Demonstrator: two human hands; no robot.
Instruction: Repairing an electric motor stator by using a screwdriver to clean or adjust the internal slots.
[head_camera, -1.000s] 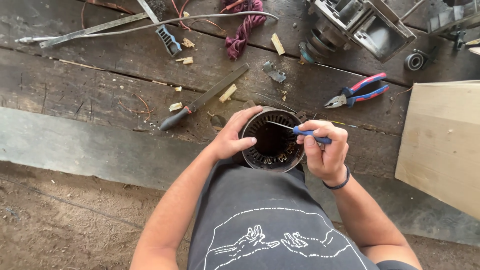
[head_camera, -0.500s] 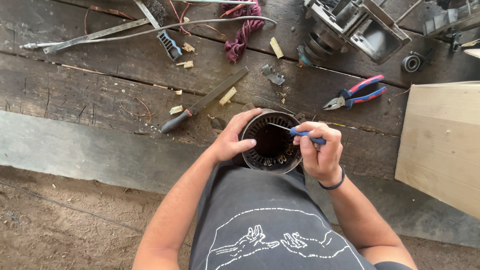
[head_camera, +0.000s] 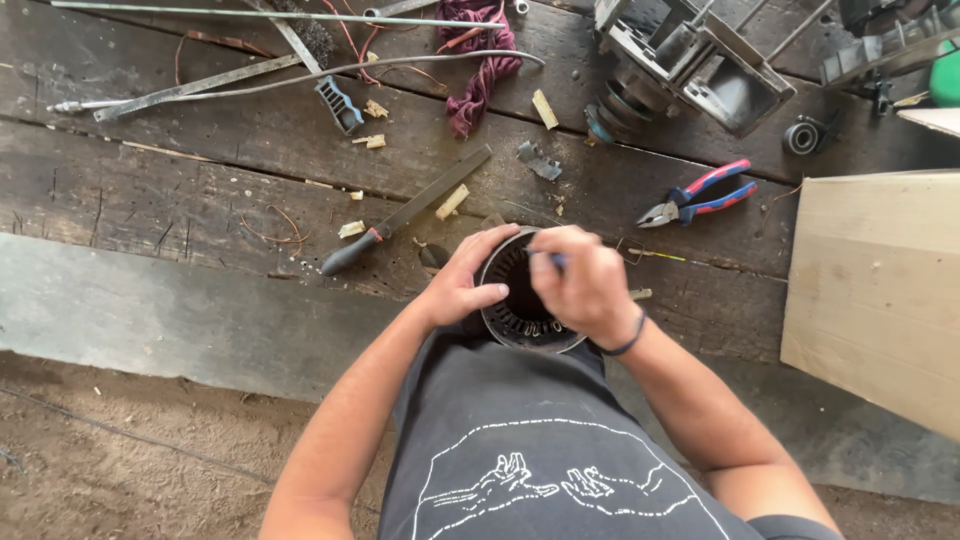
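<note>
The left hand (head_camera: 462, 290) clasps the stator (head_camera: 520, 315) rim, steadying it at the table (head_camera: 150, 200) edge against the person's lap; the right hand (head_camera: 585, 285) pinches a blue-handled tool (head_camera: 555, 261) into its bore, pliers (head_camera: 695, 195) nearby

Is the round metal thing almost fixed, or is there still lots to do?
Hard to say. The slotted metal ring looks stripped bare inside. Now the left hand steadies its rim while the right hand works a blue-handled tool in it. The dismantled housing, pliers and file lie out, so plenty seems left.
</note>
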